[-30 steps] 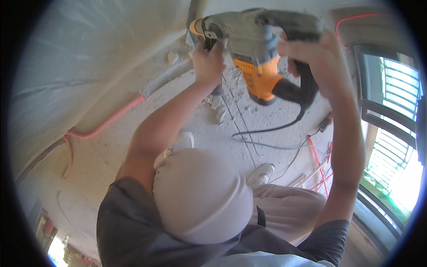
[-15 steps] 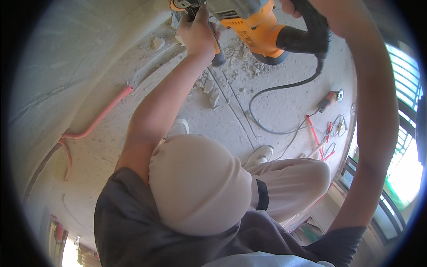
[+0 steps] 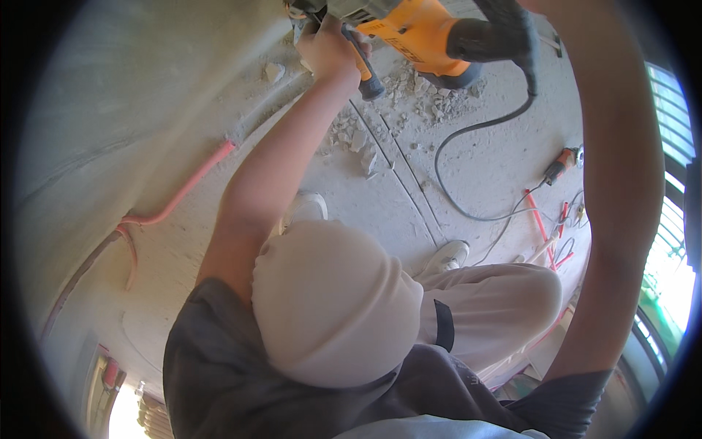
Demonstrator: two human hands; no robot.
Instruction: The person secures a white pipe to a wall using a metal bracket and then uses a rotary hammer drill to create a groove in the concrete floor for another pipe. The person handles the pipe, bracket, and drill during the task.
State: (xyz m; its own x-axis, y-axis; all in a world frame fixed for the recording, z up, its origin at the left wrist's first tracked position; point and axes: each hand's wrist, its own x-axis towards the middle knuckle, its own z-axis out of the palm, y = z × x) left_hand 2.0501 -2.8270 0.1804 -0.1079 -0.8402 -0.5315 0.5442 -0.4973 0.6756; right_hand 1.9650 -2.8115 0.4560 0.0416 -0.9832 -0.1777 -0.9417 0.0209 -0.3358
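My left hand (image 3: 327,53) is wrapped round the side handle of an orange and grey rotary hammer (image 3: 417,38). The handle's black end sticks out below my fist. At the upper edge, my right hand (image 3: 540,6) is mostly cut off, beside the tool's black rear handle (image 3: 504,33); its fingers lie out of view. The front of the hammer points to the upper left, close to the wall's foot, and its tip cannot be seen. Broken concrete rubble (image 3: 439,99) lies on the floor under the tool. A black cord (image 3: 468,132) runs from the rear handle down across the floor.
An angle grinder (image 3: 561,165) lies on the right, near red pipe pieces (image 3: 540,219) and tangled cords. Red conduit (image 3: 186,183) bends along the wall base at left. Two parallel grooves (image 3: 406,172) cross the concrete floor. My shoe (image 3: 447,256) stands beside them. Windows are at right.
The floor, conduit and grinder have shifted right in the picture. The rotary hammer sits slightly higher in view, and less of my right hand shows. My left hand keeps its grip.
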